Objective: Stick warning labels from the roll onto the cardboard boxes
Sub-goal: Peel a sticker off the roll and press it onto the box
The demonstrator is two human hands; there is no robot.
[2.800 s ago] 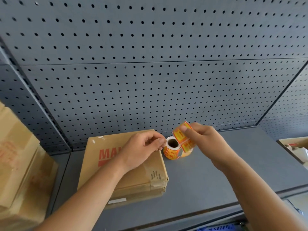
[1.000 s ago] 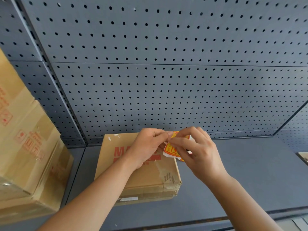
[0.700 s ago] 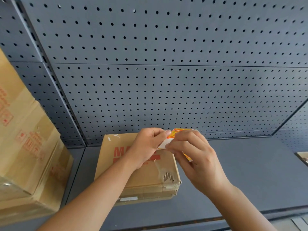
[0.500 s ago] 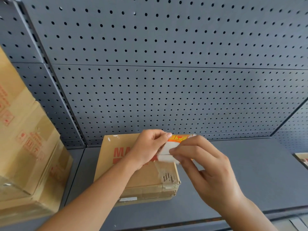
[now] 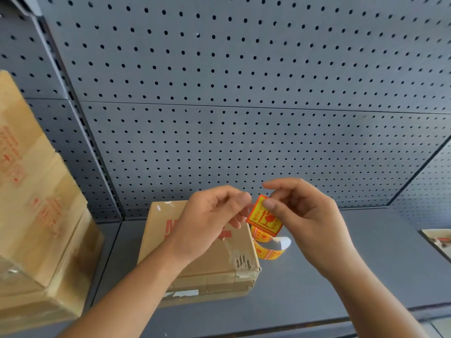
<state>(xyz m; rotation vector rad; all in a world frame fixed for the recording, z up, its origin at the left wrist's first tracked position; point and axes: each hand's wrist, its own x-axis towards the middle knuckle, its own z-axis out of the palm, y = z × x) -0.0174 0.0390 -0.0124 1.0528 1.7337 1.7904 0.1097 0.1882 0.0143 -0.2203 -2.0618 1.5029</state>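
My right hand (image 5: pixel 307 215) pinches a single orange-and-yellow warning label (image 5: pixel 264 222) between thumb and fingers, holding it up in the air. Just below it is the label roll (image 5: pixel 267 251), with a white strip of bare backing curling off its right side. My left hand (image 5: pixel 212 223) has its fingers curled at the roll's strip, right beside the label's left edge; the grip itself is partly hidden. A flat cardboard box (image 5: pixel 195 272) with red print and torn tape lies on the shelf under my left hand.
Larger stacked cardboard boxes (image 5: pixel 36 215) stand at the left. The grey shelf (image 5: pixel 366 264) runs to the right, where an open box (image 5: pixel 436 240) shows at the edge. A perforated grey back panel (image 5: pixel 244 118) rises behind.
The label has come off the backing and is now free in my right hand, turned face toward me. My hands have drawn slightly apart, and the roll hangs lower.
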